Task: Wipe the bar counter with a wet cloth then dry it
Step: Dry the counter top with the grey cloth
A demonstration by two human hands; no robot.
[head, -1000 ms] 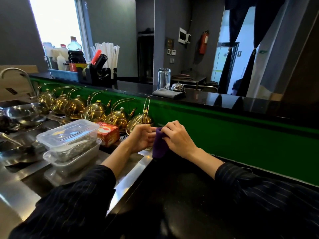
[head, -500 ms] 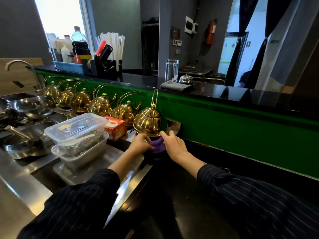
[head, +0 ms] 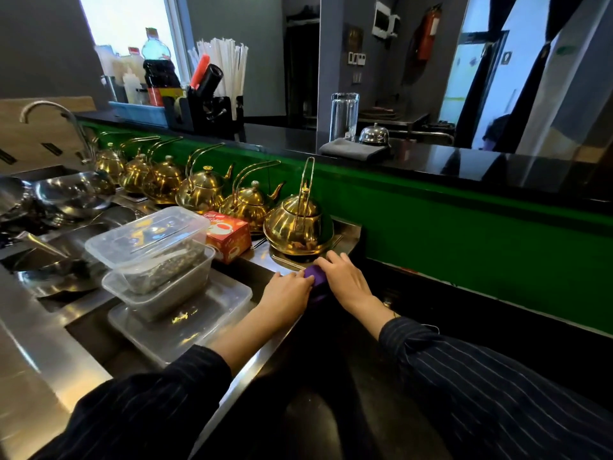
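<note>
A small purple cloth (head: 315, 277) lies folded at the far left corner of the black lower counter (head: 331, 410), just in front of the nearest gold teapot (head: 298, 224). My left hand (head: 287, 290) and my right hand (head: 345, 280) both rest on the cloth, one on each side, fingers pressing it down. Most of the cloth is hidden under my hands. The black upper bar top (head: 464, 167) runs above a green panel (head: 464, 237).
A row of several gold teapots stands along the green panel. Stacked clear plastic containers (head: 156, 257) and a red tea box (head: 227, 235) sit left on the steel worktop (head: 39, 353). Steel bowls (head: 66, 194) fill the sink area. A glass (head: 344, 116), bell and grey cloth (head: 351, 148) stand on the bar top.
Both hands have carried the purple cloth from chest height down and forward onto the counter's far left corner, where they now press it flat.
</note>
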